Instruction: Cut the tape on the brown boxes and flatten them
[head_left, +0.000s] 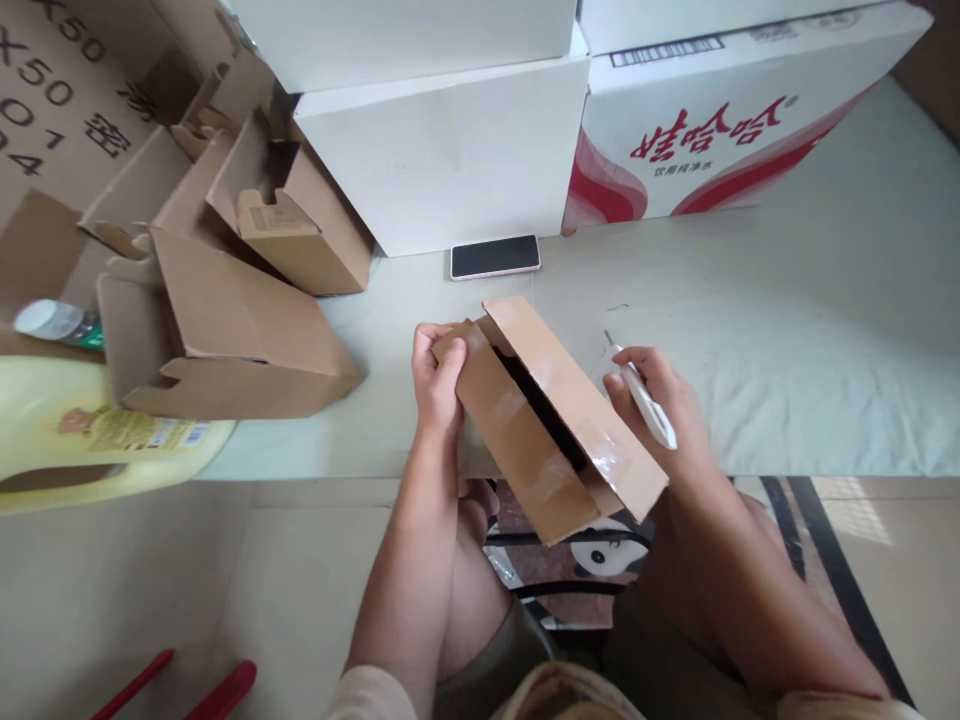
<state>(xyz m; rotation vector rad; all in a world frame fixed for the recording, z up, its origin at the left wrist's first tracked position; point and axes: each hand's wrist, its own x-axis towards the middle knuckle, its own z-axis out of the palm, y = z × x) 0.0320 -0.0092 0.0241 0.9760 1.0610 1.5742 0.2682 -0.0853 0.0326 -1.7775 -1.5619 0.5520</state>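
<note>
My left hand (441, 385) grips a brown cardboard box (517, 430) at its far left corner, the thumb lying on one flap. The box is tilted above the table's front edge. Its two long top flaps stand slightly apart, with a dark gap between them, and shiny tape clings to the right flap. What lies inside cannot be made out. To the right of the box, my right hand (667, 410) is closed around a white utility knife (646, 405), its thin tip pointing away from me. The knife is apart from the box.
Several opened cardboard boxes (247, 310) stand at the left, beside a yellow jug (45, 430) and a white-capped bottle (56, 322). A phone (495, 258) lies before stacked white cartons (442, 160) at the back. The table (825, 330) has a pale green cloth.
</note>
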